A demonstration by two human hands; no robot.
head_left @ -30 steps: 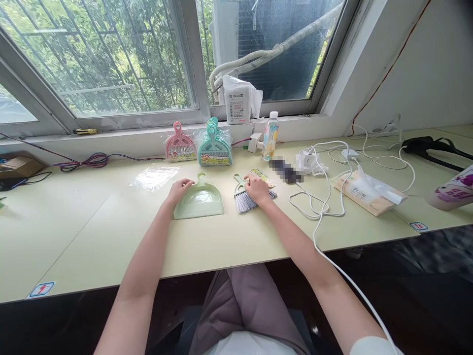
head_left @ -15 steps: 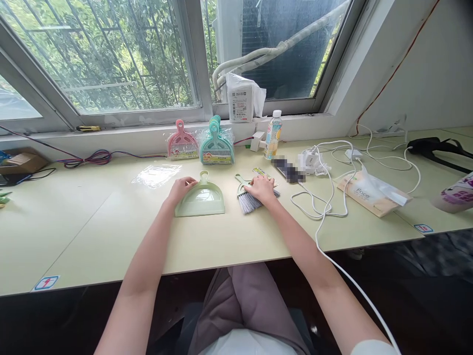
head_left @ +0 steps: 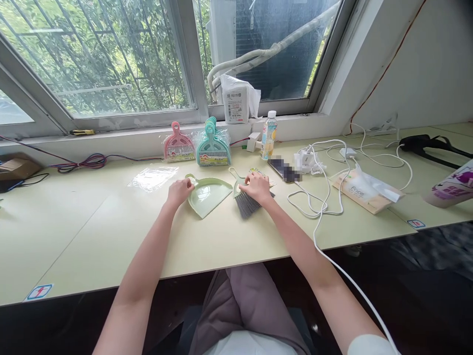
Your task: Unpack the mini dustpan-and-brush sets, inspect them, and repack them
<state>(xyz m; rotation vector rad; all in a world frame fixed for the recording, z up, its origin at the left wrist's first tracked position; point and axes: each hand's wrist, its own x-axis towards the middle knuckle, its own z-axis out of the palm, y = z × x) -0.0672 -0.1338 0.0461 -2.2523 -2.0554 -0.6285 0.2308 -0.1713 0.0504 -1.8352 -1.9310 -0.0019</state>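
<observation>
A light green dustpan [head_left: 210, 193] lies turned on the pale table, its open edge facing down and to the right. My left hand [head_left: 180, 191] is closed on it near its handle, at the left. Just right of the pan is a small green brush [head_left: 247, 205] with grey bristles pointing toward me. My right hand [head_left: 257, 186] grips the brush by its upper body, fingers pinched, and covers part of it. A colourful label card [head_left: 254, 171] shows partly behind my right hand.
Packaged pink [head_left: 179, 147] and teal dustpan sets [head_left: 213, 148] lean at the wall. A clear plastic wrapper [head_left: 153, 178] lies left. Rightward are a bottle [head_left: 268, 135], a phone [head_left: 284, 169], white cables [head_left: 327, 209], a tissue pack [head_left: 365, 191] and a cup [head_left: 451, 185].
The dustpan has turned, its open edge swinging toward the right, with my left hand now closed at its handle end. The brush and my right hand have shifted slightly left.
</observation>
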